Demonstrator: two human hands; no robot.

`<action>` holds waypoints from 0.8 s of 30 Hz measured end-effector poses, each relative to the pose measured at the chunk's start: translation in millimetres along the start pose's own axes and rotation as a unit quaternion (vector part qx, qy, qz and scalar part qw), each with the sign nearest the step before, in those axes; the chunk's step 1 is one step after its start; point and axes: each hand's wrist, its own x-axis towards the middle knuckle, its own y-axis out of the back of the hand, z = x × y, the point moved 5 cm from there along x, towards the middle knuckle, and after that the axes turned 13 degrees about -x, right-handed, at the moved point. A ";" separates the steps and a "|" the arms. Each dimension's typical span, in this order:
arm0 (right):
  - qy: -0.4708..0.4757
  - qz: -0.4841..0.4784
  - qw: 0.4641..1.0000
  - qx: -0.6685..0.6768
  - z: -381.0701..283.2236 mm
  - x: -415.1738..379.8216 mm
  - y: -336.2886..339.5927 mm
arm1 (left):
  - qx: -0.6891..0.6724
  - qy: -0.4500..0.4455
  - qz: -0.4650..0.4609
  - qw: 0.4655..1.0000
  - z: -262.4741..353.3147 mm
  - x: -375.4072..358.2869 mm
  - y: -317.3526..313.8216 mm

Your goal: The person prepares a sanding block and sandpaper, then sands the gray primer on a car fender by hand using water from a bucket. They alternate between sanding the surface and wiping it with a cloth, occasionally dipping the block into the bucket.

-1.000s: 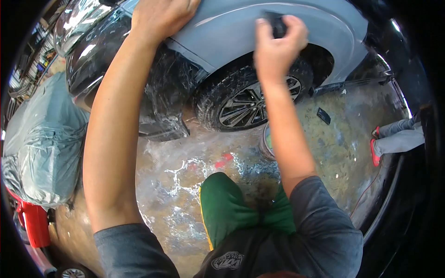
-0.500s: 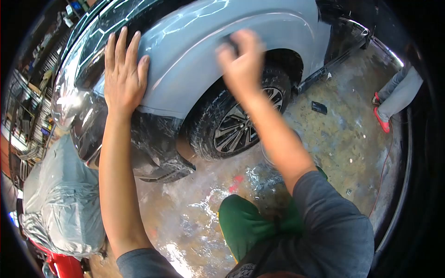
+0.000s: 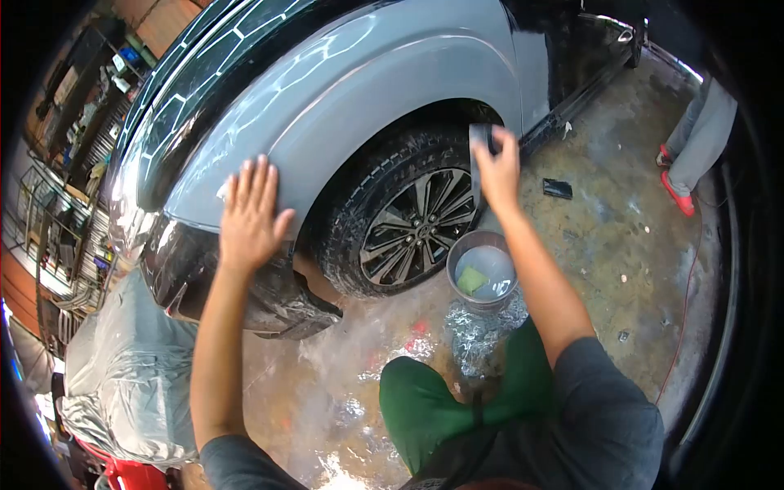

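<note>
The grey-primed front fender [image 3: 359, 106] of a dark car curves above the wheel [image 3: 416, 224]. My left hand [image 3: 253, 216] lies flat on the lower front of this fender, fingers spread, with nothing in it. Out by the rear of the wheel arch, my right hand [image 3: 500, 171] grips a dark sanding block [image 3: 483, 140] between thumb and fingers, with a grey strip like sandpaper hanging from it in front of the tyre. Below that hand stands a bucket [image 3: 457, 282] of cloudy water, with a green sponge or cloth [image 3: 471, 280] in it.
A dark flat block [image 3: 558, 189] lies on the wet, stained floor [image 3: 604, 269]. At the right stands a person in grey trousers [image 3: 698, 147] and red shoes. Something under a grey cover [image 3: 131, 376] is at the left, before cluttered shelves [image 3: 73, 139].
My right hand has come off the fender surface, moving down and right toward the bucket. My left hand has slid lower on the fender. The view has shifted, bringing the bucket into sight.
</note>
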 end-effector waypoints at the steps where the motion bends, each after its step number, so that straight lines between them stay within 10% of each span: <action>1: -0.039 -0.037 0.998 0.041 28.7 -39.9 1.1 | -0.011 -0.009 0.039 0.999 14.5 1.3 -10.5; 6: -0.421 -0.205 0.874 0.130 126.3 -148.5 18.5 | -0.010 0.002 0.157 0.987 85.3 105.2 -20.2; 13: -0.448 -0.145 0.853 0.226 114.0 -118.5 54.5 | 0.067 -0.059 0.204 0.975 188.9 282.3 -47.9; 19: -0.415 -0.058 0.884 0.210 104.6 -91.4 97.9 | 0.017 -0.173 0.008 0.985 298.6 330.9 -126.8; 21: -0.433 -0.025 0.874 0.217 120.2 -88.0 110.7 | -0.172 -0.211 0.087 0.958 333.5 293.5 -159.4; 24: -0.484 -0.024 0.843 0.234 147.3 -87.5 116.3 | -0.323 -0.085 -0.229 0.914 385.0 183.5 -222.4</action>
